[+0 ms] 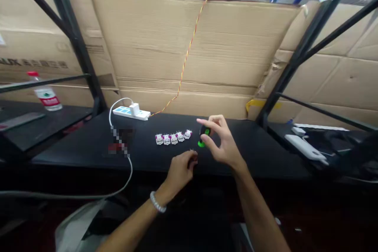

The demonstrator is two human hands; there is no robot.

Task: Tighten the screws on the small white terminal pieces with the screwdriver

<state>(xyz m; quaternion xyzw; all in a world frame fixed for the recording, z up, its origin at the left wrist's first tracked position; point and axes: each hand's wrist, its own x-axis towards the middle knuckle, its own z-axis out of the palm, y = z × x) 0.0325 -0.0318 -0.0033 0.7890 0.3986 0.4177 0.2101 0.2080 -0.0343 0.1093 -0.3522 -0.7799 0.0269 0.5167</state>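
My right hand (221,139) is raised over the black table (88,145), its fingers curled round a small black and green object (204,137). My left hand (181,169), with a bead bracelet at the wrist, rests on the table just left of it, fingers pinched on something small and dark that I cannot make out. A row of several small white and pink pieces (173,138) lies on the table just beyond my left hand.
A white power strip (131,112) with a plugged charger and a white cable sits at the back left. A red and yellow wire (186,59) runs up the cardboard wall. A water bottle (45,94) stands far left. White devices (305,147) lie at the right.
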